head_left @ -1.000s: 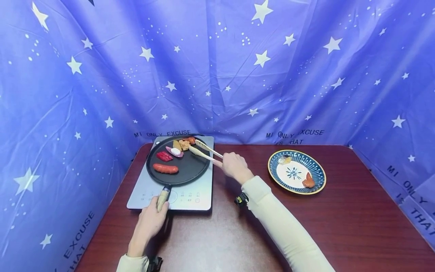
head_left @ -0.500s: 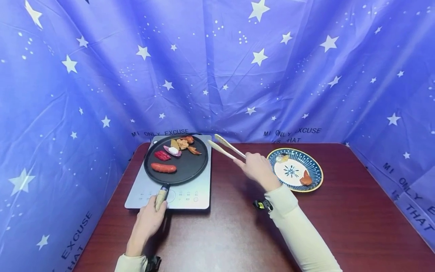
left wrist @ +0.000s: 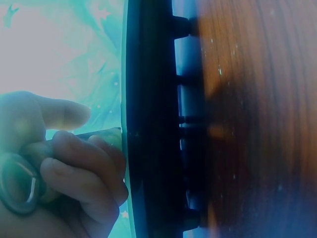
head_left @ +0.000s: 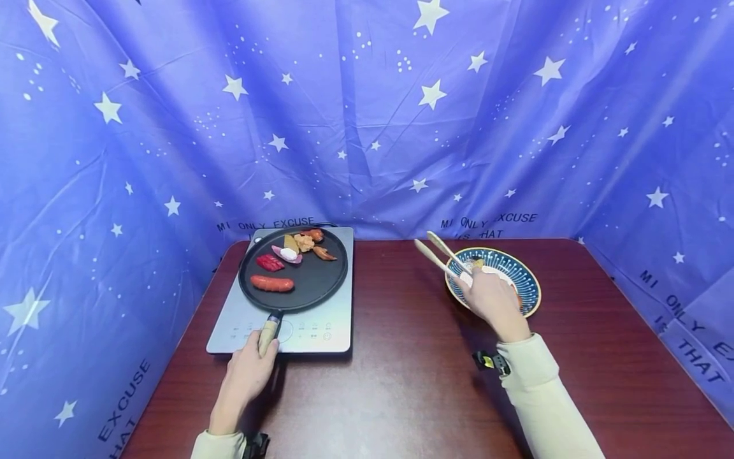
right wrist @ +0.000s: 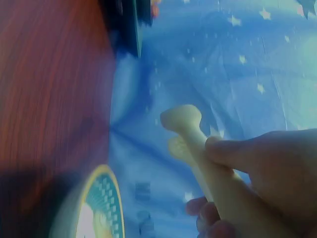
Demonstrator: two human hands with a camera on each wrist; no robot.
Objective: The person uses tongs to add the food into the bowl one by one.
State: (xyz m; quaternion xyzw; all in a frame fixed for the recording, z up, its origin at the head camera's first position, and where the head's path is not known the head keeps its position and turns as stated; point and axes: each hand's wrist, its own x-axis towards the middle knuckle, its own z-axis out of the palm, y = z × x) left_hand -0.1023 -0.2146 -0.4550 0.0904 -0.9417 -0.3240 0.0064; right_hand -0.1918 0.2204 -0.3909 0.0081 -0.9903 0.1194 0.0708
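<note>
My left hand (head_left: 251,368) grips the pale handle (head_left: 267,335) of a round black frying pan (head_left: 312,287). In the left wrist view its fingers curl round that handle. A red sausage (head_left: 272,284), a dark red piece (head_left: 269,262), a purple-and-white piece (head_left: 287,254), a brown piece (head_left: 324,254) and other food pieces lie in the pan. My right hand (head_left: 493,301) holds pale tongs (head_left: 440,258) above a blue-patterned plate (head_left: 533,280). Their tips stand apart with nothing between them. The hand partly hides the food on the plate, including a yellowish piece (head_left: 478,262).
The pan sits on a silver induction cooktop (head_left: 338,319) at the left of the dark red wooden table (head_left: 395,357). A blue curtain (head_left: 367,127) with white stars surrounds the table's back and sides.
My right hand has moved rightward with the tongs, from the pan to over the plate. The brown piece that the tongs were at now lies in the pan. My left hand keeps its grip.
</note>
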